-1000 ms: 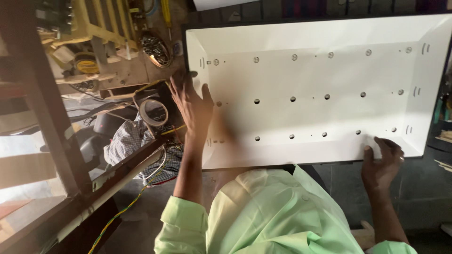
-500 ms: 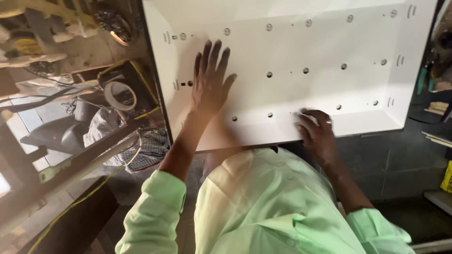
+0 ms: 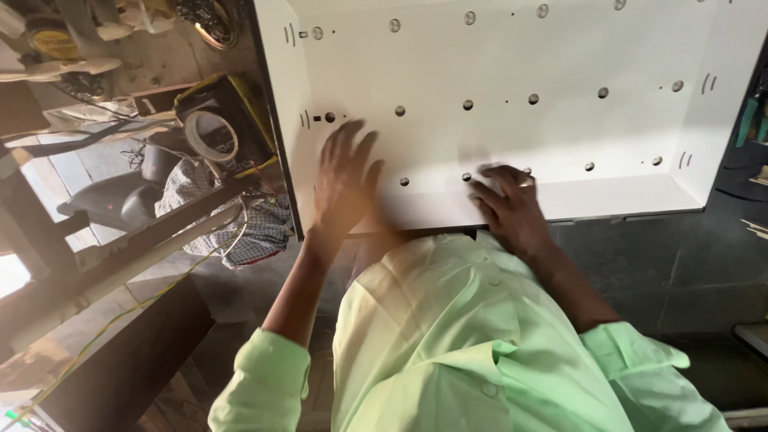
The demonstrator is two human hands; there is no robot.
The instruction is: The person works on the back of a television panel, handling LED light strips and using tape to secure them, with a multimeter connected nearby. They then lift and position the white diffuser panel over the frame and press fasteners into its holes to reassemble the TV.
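While both hands rest flat on it, the white sheet-metal panel (image 3: 512,96) lies ahead of the person, filling the upper centre and right of the head view. One panel is present: shallow, tray-shaped, with raised side walls, rows of small round holes and short paired slots near its edges. The left hand (image 3: 344,180) is spread open, palm down, on the near left area; it grasps nothing. The right hand (image 3: 508,204) presses on the near edge, fingers extended, not closed on anything. One roll of tape (image 3: 210,134) sits left of the panel, clear of it.
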